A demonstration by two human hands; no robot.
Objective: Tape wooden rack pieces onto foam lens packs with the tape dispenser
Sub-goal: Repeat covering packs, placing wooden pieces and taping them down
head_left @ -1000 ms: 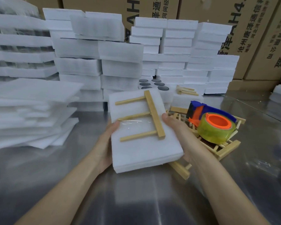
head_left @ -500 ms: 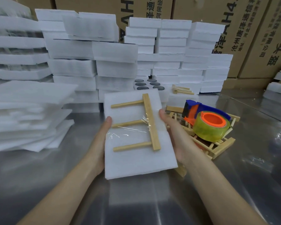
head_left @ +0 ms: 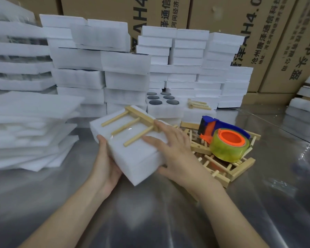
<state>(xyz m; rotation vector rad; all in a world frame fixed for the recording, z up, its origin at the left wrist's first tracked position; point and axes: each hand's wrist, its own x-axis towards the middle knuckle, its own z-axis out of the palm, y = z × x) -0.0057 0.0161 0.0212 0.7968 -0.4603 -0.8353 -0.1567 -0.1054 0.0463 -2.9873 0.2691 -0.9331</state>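
Note:
A white foam lens pack (head_left: pixel 132 153) is held above the steel table, tilted with its far end turned left. A wooden rack piece (head_left: pixel 132 122) with three dowels lies on its top under a clear strip of tape. My left hand (head_left: pixel 106 163) grips the pack's near left side from below. My right hand (head_left: pixel 170 145) lies flat on the pack's top right, thumb under its right edge. The tape dispenser (head_left: pixel 224 138), blue and orange with a yellowish roll, rests on a pile of wooden rack pieces (head_left: pixel 227 169) to the right.
Stacks of foam packs (head_left: pixel 100 68) fill the back of the table; one open pack shows dark lenses (head_left: pixel 161 98). Loose foam sheets (head_left: pixel 25 126) are piled at the left. Another wooden piece (head_left: pixel 199 104) lies on a pack behind. Cardboard boxes (head_left: pixel 222 18) stand behind.
Both hands have turned the pack counter-clockwise and carried it slightly left. My right hand has shifted from the pack's side onto its top.

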